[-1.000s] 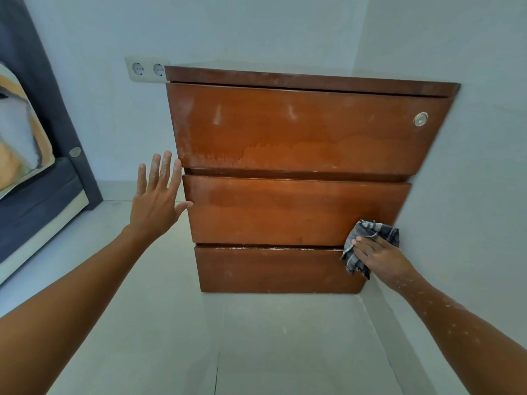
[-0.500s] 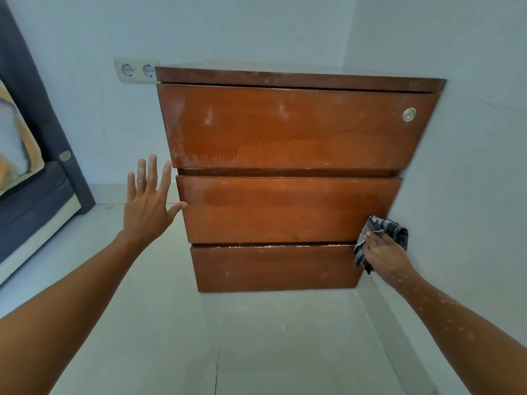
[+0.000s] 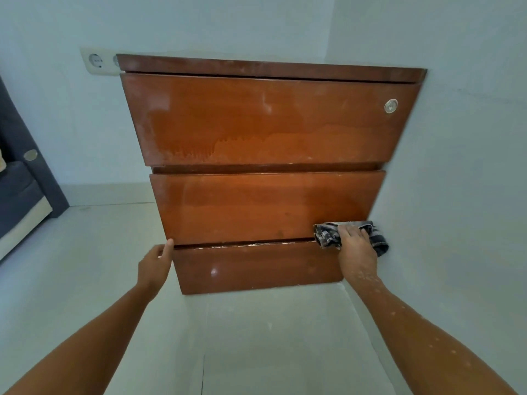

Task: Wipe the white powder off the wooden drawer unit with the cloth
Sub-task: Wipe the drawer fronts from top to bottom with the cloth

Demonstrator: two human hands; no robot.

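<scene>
Left hand [image 3: 154,265] now at drawer unit [image 3: 265,178]

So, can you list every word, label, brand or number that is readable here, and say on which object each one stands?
None: no readable text anywhere in this view.
Drawer unit: bare wood with white powder smears, no label.
Round metal lock on the top drawer: any marking is too small to read.
Wall socket: no legible print.
Cloth under the right hand: a pattern only, no letters.
</scene>
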